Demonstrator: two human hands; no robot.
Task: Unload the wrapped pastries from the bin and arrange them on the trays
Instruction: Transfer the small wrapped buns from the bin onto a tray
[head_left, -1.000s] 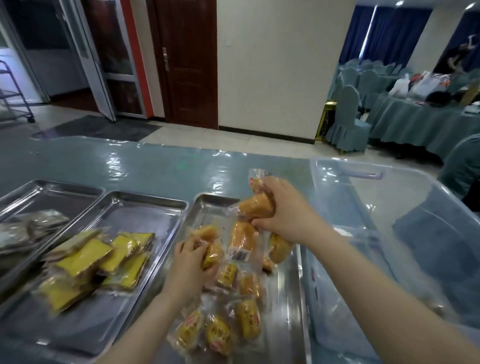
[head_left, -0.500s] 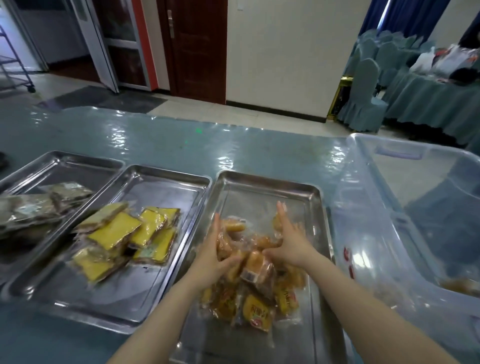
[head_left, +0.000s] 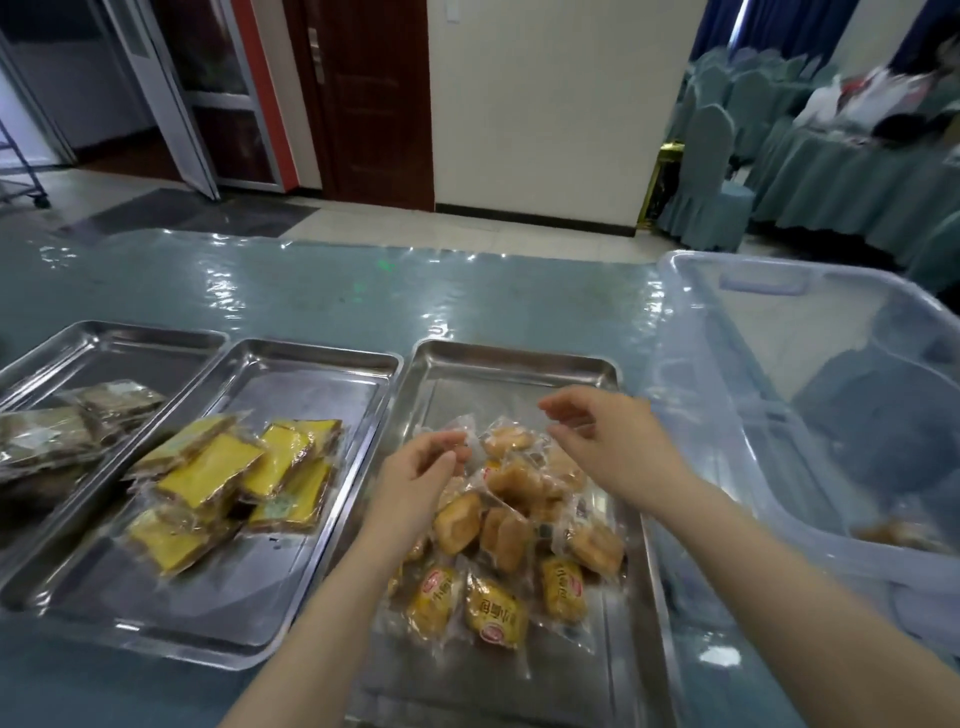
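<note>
Your hands above the right-hand tray, pastries just set down.
Left hand (head_left: 422, 470) and right hand (head_left: 605, 439) hover released over the wrapped pastries (head_left: 511, 525) on the tray (head_left: 514, 358); next, likely reach the bin (head_left: 779, 395), where few remain. Beyond the glossy counter (head_left: 322, 291): door, draped chairs.

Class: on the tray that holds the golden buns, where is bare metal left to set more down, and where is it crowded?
Bare metal lies in the right tray between its far rim and the bun pile, and near its front rim. The middle is crowded, under the left hand and right hand.
</note>
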